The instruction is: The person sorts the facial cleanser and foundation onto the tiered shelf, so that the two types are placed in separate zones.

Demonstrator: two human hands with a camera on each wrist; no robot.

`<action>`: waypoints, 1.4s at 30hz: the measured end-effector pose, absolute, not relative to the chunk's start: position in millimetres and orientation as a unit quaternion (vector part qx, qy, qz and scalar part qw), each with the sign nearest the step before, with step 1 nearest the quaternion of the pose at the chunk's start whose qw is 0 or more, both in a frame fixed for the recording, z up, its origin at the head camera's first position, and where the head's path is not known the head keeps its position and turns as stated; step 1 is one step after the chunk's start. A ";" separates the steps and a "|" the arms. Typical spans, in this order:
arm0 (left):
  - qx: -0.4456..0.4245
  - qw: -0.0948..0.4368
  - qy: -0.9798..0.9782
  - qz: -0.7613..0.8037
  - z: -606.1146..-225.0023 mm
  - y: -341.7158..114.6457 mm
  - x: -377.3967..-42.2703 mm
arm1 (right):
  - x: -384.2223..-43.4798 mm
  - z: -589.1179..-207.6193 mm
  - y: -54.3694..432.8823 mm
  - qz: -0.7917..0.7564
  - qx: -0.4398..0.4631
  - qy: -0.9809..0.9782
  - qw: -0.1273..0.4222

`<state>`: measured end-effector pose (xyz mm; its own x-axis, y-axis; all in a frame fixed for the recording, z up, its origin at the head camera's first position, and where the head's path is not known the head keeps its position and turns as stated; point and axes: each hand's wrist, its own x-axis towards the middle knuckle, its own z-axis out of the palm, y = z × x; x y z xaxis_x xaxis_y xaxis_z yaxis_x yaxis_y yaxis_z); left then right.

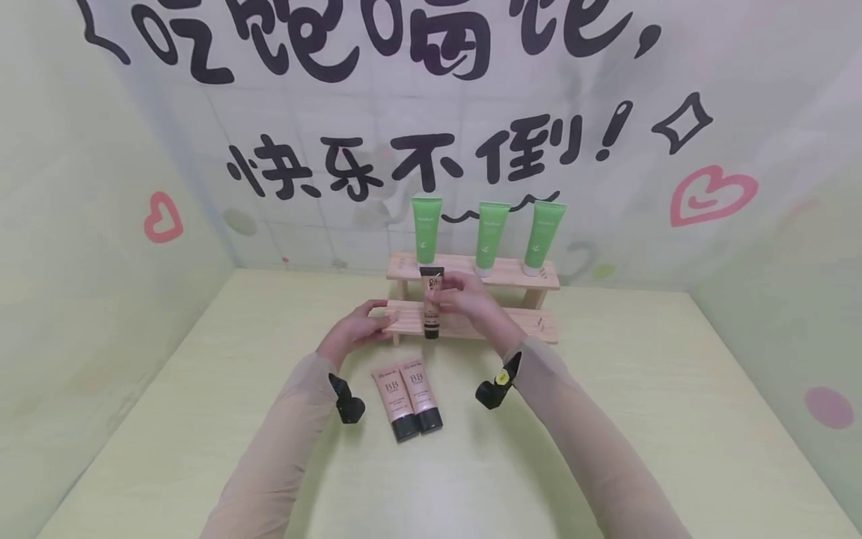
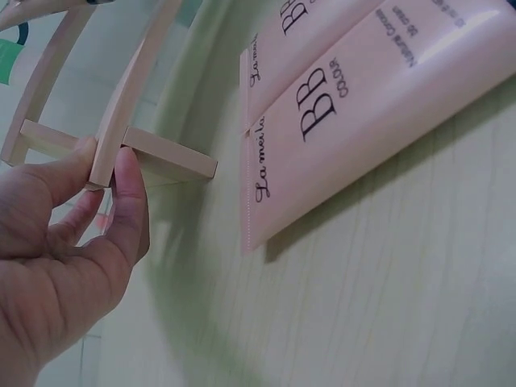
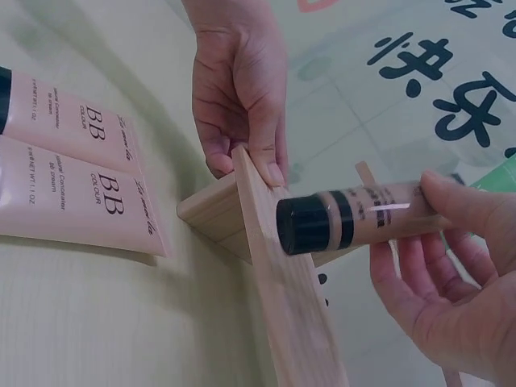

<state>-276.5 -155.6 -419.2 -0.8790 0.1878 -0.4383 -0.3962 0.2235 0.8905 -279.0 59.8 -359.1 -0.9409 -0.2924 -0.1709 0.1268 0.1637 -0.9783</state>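
In the head view a two-tier wooden shelf stands toward the back of the table. My left hand pinches the left end of its lower board between thumb and fingers. A small tan cosmetic tube with a black cap and black top edge is held by my right hand, cap down, close over the lower board. In the right wrist view the tube lies across the board, gripped between thumb and fingers. Two pink BB cream tubes lie side by side in front of the shelf.
Three green tubes, left, middle and right, stand caps down on the upper board. Behind them hangs a wall sheet with black characters. The pale table reaches the sheet on both sides.
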 end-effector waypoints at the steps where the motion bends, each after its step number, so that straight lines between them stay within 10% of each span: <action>1: -0.071 0.236 0.745 0.620 -419.4 -155.5 -276.6 | -279.7 -359.1 59.2 -0.639 -0.063 0.751 0.156; 42: -0.079 0.242 0.746 0.616 -420.5 -155.6 -279.2 | -288.9 -382.4 47.7 -0.599 -0.097 0.790 0.087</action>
